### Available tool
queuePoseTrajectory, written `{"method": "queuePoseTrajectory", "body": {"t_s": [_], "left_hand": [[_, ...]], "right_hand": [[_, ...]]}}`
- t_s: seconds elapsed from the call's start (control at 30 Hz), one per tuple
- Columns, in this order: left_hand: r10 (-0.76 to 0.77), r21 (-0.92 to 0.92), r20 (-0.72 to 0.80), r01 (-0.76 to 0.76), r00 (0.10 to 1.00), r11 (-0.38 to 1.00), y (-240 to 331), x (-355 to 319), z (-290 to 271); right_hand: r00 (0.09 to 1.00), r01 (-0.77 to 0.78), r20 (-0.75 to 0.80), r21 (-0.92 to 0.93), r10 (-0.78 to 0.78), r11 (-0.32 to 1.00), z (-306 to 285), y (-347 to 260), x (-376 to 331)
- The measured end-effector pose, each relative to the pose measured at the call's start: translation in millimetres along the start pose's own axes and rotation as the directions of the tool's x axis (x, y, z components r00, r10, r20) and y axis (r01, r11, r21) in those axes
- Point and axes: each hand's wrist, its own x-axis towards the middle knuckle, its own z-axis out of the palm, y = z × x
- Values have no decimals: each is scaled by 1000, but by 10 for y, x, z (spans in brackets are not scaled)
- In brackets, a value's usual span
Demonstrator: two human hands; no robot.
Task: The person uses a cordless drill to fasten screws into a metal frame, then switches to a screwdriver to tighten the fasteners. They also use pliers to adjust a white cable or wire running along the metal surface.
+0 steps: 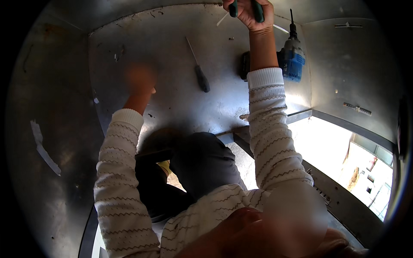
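Bare sheet-metal enclosure, work site, cordless drill (291,60), screwdriver (198,71) on floor

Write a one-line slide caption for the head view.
Right hand grips green-handled pliers above a metal floor; blurred left hand near a screwdriver, blue drill alongside.

Both arms raised forward, sleeves pushed to the wrists. Right hand (249,13) fisted tight in a grip at the top edge. Left hand (140,79) motion-blurred, state unclear.

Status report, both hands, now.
Right hand shut on green-handled tool. Left hand blurred, grip unclear. Screwdriver and blue drill lie between and beside.
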Motion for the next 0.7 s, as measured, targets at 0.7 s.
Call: {"method": "queuePoseTrajectory", "body": {"t_s": [0.7], "left_hand": [[15, 10, 23, -16, 1000, 1000, -36, -80, -124]], "right_hand": [[585, -811, 96, 57, -805, -583, 372, 147, 188]]}}
